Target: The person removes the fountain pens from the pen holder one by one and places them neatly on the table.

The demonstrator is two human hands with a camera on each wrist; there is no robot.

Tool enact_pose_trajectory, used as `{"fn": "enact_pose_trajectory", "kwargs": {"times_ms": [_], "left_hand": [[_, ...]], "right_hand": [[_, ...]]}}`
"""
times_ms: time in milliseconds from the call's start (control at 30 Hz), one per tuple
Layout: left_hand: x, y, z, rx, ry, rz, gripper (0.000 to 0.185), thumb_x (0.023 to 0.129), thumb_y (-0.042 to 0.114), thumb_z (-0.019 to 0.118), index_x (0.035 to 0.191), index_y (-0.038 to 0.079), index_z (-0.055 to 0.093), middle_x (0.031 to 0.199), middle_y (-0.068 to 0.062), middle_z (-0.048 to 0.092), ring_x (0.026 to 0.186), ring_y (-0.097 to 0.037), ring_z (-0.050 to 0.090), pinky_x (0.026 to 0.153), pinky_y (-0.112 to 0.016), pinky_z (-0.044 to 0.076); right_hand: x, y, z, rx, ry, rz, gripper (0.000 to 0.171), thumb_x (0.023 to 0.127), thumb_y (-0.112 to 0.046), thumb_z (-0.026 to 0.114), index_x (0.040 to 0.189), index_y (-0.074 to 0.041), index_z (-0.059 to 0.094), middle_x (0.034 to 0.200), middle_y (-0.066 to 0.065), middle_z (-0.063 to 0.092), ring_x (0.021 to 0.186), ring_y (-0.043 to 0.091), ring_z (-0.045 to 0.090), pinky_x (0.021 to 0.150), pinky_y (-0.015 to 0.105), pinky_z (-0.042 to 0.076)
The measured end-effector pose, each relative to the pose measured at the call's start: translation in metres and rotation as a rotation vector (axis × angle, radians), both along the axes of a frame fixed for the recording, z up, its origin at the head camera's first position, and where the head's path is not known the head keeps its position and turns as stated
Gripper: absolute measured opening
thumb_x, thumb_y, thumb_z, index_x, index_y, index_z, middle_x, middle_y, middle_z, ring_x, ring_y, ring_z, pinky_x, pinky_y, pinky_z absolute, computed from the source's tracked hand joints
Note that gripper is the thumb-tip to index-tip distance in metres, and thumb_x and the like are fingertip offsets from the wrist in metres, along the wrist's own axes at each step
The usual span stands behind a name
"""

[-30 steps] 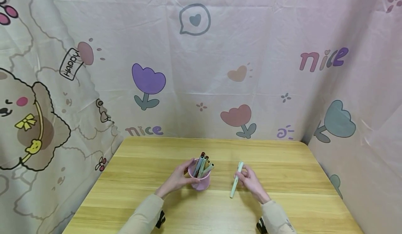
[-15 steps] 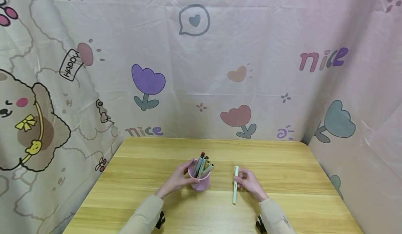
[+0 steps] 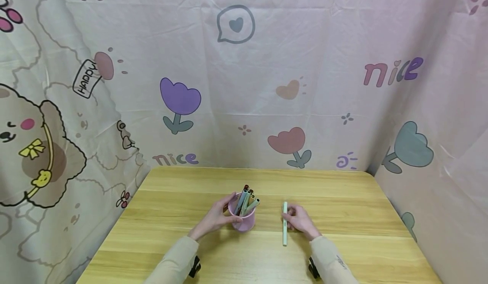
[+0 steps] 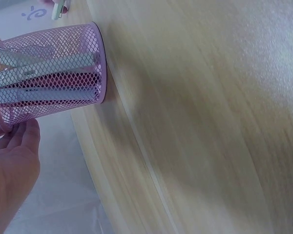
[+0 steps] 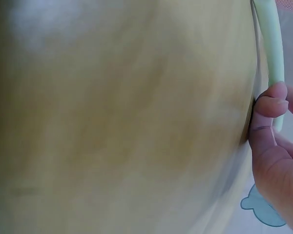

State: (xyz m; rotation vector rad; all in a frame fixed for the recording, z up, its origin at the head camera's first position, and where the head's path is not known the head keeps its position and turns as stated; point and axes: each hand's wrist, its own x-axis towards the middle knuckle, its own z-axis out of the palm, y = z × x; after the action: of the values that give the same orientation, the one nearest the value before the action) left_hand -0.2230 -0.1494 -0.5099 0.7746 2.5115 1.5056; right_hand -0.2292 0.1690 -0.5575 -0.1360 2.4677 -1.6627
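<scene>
A pink mesh pen holder (image 3: pixel 245 224) stands upright on the table, with several pens (image 3: pixel 242 202) leaning in it. My left hand (image 3: pixel 214 217) holds it near the rim, thumb on the near side and fingers on the far side. In the left wrist view, pens show through the mesh of the holder (image 4: pixel 53 100). To the right of it, my right hand (image 3: pixel 301 221) pinches a pale green pen (image 3: pixel 284 235) between thumb and fingers. That pen points away from me, apart from the holder. The right wrist view shows the thumb pressed on the pen (image 5: pixel 275 48).
The wooden table (image 3: pixel 171 199) extends around both hands. A printed cloth (image 3: pixel 236 85) hangs behind its far edge and along both sides. Dark straps (image 3: pixel 194 267) show at the wrists, below the sleeves.
The green pen has turned from slanting to nearly straight away from me, its near end shifting slightly right. My right hand has moved a little. The left hand and pen holder have stayed put.
</scene>
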Motion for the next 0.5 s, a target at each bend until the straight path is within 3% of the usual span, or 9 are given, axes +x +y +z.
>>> {"fn": "enact_pose_trajectory", "kwargs": {"times_ms": [500], "left_hand": [[-0.0003, 0.0002, -0.002, 0.017, 0.004, -0.015, 0.092, 0.085, 0.018, 0.08, 0.151, -0.014, 0.027, 0.153, -0.034, 0.04, 0.139, -0.05, 0.044, 0.118, -0.059, 0.036]], "right_hand": [[0.0027, -0.007, 0.0022, 0.063, -0.005, -0.058, 0.034, 0.09, 0.001, 0.067, 0.12, 0.011, 0.053, 0.076, 0.006, 0.058, 0.053, 0.012, 0.053, 0.042, 0.016, 0.042]]}}
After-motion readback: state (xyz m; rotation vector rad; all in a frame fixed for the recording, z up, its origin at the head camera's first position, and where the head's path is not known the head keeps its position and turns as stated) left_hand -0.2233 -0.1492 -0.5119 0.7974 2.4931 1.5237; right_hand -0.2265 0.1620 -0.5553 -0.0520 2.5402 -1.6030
